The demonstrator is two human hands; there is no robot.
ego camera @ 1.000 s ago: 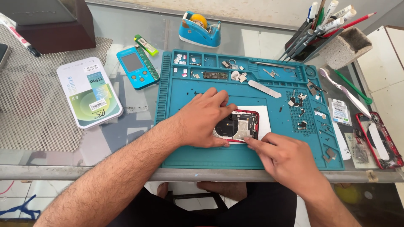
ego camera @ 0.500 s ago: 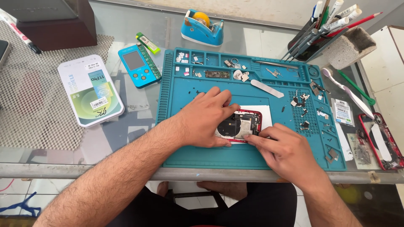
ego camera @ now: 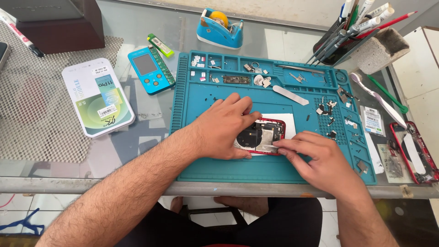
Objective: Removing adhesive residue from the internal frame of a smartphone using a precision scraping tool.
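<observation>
Phone: red-framed opened phone [ego camera: 263,136], lying on a white sheet [ego camera: 287,122] in the middle of the teal repair mat [ego camera: 201,158] on the desk.
Left hand [ego camera: 224,126]: lies flat, palm down, pinning the phone's left half, fingers spread over it.
Right hand [ego camera: 320,158]: fingertips pinched at the phone's lower right edge; grip narrow, can't tell if anything's in it.
Hidden: phone's left part is under the left hand; tiny parts on the mat are too small to tell.

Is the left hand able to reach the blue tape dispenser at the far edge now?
Probably yes. The left hand rests on the opened red phone, and only the low teal mat and its small parts lie between it and the blue tape dispenser.
</observation>
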